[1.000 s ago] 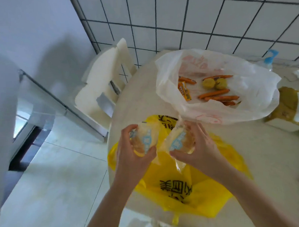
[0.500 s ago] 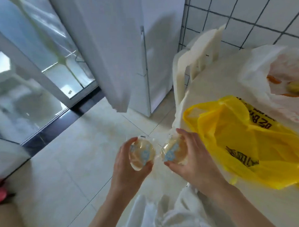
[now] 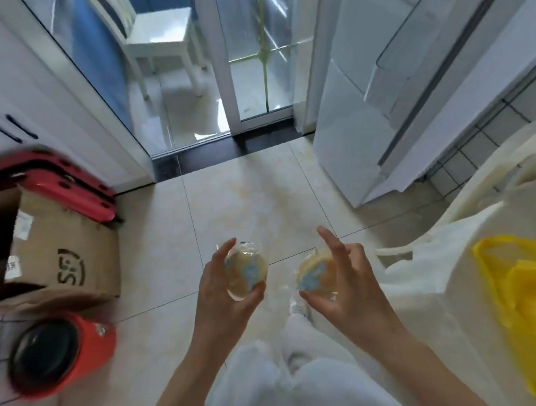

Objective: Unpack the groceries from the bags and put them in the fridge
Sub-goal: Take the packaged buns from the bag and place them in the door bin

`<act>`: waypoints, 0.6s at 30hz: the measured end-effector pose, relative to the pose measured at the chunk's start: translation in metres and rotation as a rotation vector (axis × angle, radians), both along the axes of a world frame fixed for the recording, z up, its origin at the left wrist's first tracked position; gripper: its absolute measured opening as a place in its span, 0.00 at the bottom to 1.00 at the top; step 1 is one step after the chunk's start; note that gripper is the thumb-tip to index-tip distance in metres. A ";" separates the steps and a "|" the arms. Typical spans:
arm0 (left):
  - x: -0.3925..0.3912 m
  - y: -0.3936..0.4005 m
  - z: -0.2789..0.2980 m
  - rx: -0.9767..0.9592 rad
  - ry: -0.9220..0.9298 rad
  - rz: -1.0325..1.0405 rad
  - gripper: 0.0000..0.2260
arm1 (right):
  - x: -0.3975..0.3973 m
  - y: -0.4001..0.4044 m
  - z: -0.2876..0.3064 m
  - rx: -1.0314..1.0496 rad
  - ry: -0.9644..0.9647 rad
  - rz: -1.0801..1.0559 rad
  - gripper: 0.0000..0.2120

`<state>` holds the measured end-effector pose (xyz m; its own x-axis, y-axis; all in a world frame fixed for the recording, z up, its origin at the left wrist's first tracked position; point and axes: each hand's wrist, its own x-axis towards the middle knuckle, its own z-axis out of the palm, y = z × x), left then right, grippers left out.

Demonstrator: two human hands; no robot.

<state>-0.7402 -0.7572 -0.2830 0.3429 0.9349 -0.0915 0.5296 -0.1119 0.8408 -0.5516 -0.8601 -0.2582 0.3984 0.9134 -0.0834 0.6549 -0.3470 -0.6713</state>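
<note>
My left hand (image 3: pixel 225 300) grips a round bun in clear wrap with a blue print (image 3: pixel 246 272). A second wrapped bun (image 3: pixel 317 272) sits in my right hand (image 3: pixel 347 288), pinched between thumb and curled fingers, the index finger raised. Both are held over the tiled floor in front of my legs. The white fridge (image 3: pixel 379 112) stands at the upper right with its door shut. The yellow grocery bag (image 3: pixel 522 296) lies on the table (image 3: pixel 450 323) at the right edge.
A cardboard box (image 3: pixel 63 261), a red suitcase (image 3: pixel 63 187) and a red bin (image 3: pixel 52 353) stand on the left. Glass sliding doors (image 3: pixel 248 59) with a white chair (image 3: pixel 158 32) behind them are ahead. A white chair back (image 3: pixel 487 181) stands by the table.
My view has swung left, away from the table and bags toward the floor, glass doors and fridge. Both hands still hold the buns and have drawn slightly apart.
</note>
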 end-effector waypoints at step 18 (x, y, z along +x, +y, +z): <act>0.049 0.253 0.009 -0.236 -0.139 0.179 0.32 | 0.034 0.259 0.007 0.085 0.124 0.020 0.25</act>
